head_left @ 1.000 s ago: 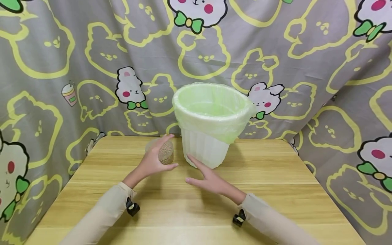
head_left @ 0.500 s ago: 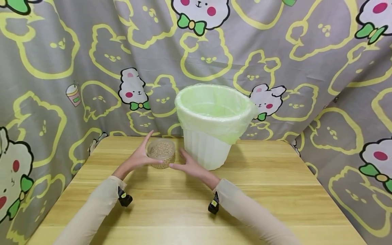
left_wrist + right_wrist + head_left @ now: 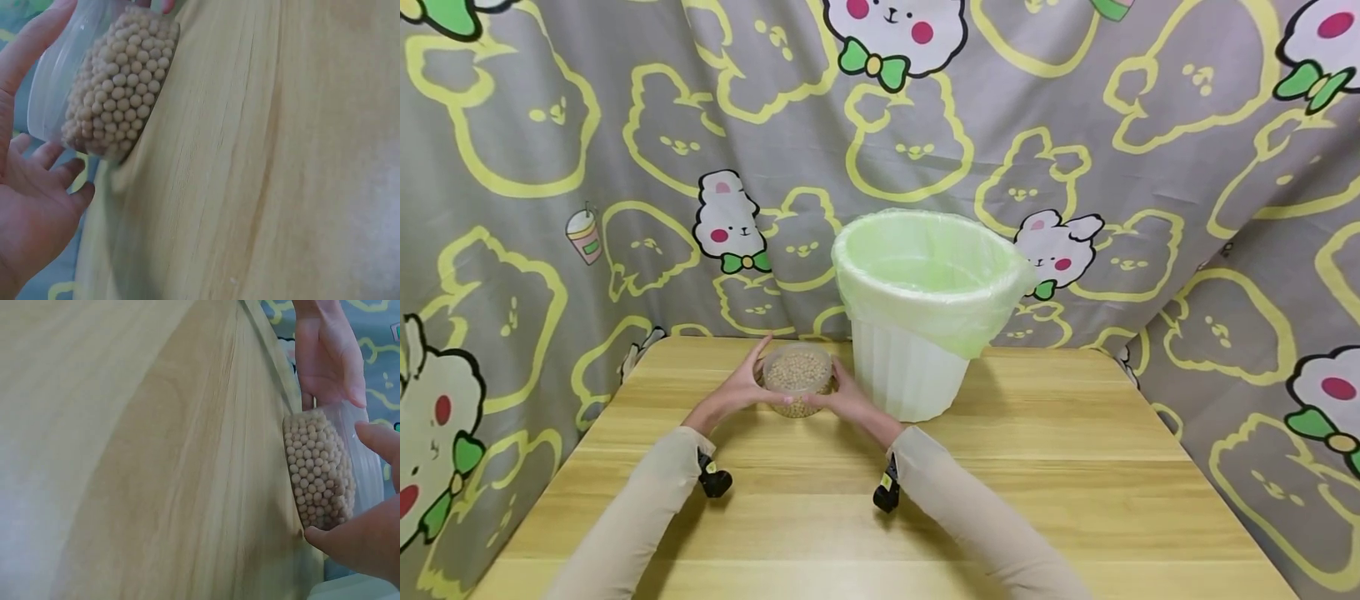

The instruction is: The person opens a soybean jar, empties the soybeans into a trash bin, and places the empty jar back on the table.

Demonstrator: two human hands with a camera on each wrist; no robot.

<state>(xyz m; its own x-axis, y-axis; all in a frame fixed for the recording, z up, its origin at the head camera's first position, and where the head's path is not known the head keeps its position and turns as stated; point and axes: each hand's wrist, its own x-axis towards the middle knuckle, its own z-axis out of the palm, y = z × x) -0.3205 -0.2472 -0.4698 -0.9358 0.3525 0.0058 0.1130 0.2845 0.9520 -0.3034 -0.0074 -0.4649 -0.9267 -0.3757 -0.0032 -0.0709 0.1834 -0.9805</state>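
Note:
A clear plastic tub [image 3: 797, 372], filled with round beige beans that look like soybeans, stands at the table's far left beside the bin. From its left side my left hand [image 3: 733, 393] holds it, thumb across the front. My right hand [image 3: 859, 402] holds the opposite side, its thumb also at the front. The left wrist view shows the beans [image 3: 122, 94] through the tub wall, with the left fingers [image 3: 65, 172] spread near the base. In the right wrist view, the right thumb and fingers bracket the tub [image 3: 322, 472]. Some fingertips are hidden behind it.
A white ribbed bin [image 3: 906, 367] with a pale green liner bag [image 3: 936, 310] over its rim stands just right of the tub. The wooden table [image 3: 865, 508] ends at a grey patterned curtain [image 3: 925, 108] behind.
Both hands have closed in on the tub from either side; the right hand moved left, away from the front of the bin. The tub itself appears to have stayed in place.

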